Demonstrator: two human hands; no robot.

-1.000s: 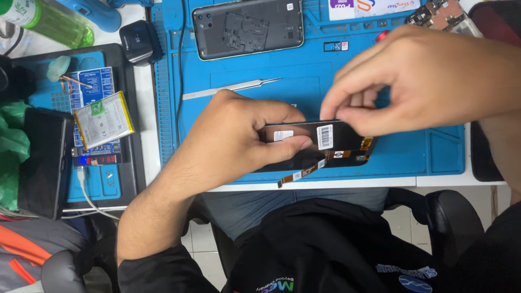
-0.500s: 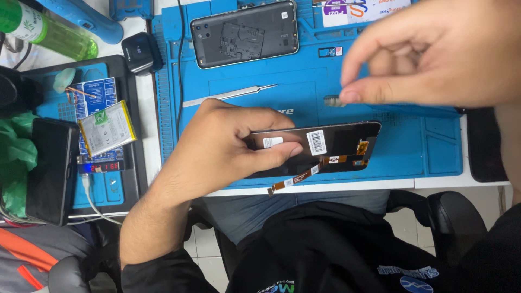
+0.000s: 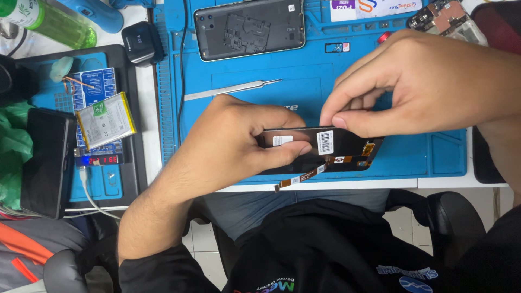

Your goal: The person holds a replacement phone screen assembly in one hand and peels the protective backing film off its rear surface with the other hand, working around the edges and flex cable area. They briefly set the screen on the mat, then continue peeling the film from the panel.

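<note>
Two hands work on one screen panel [image 3: 325,149], held at centre frame over the near edge of a blue mat [image 3: 244,70]. The panel shows its dark back, with two white stickers and an orange flex cable trailing from its lower edge. The left hand [image 3: 239,141] grips its left end, thumb clamped on the back. The right hand [image 3: 418,81] pinches thumb and fingertips together on the panel's upper edge. On the mat above lie one phone body [image 3: 249,27] and one pair of tweezers [image 3: 233,89]. One battery [image 3: 105,120] lies at left.
</note>
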